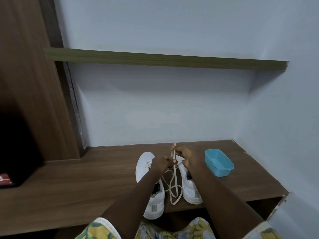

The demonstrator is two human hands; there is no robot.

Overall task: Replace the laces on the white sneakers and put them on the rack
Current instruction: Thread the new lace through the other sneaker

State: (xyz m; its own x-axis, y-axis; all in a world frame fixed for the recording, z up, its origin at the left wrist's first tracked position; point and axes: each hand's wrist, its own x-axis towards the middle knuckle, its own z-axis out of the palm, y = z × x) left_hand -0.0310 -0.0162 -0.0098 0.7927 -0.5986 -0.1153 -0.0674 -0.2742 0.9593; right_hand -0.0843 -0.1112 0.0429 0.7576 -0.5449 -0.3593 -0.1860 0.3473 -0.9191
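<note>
While both white sneakers (151, 190) are sitting on the wooden shelf (86, 183), the left hand (163, 163) and right hand (185, 156) are pinching a cream shoelace (174, 185).

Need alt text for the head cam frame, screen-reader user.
The left hand and right hand pinch a cream lace over two white sneakers standing side by side on a wooden bench, its slack looped between them. An empty blue tub sits to the right.
</note>
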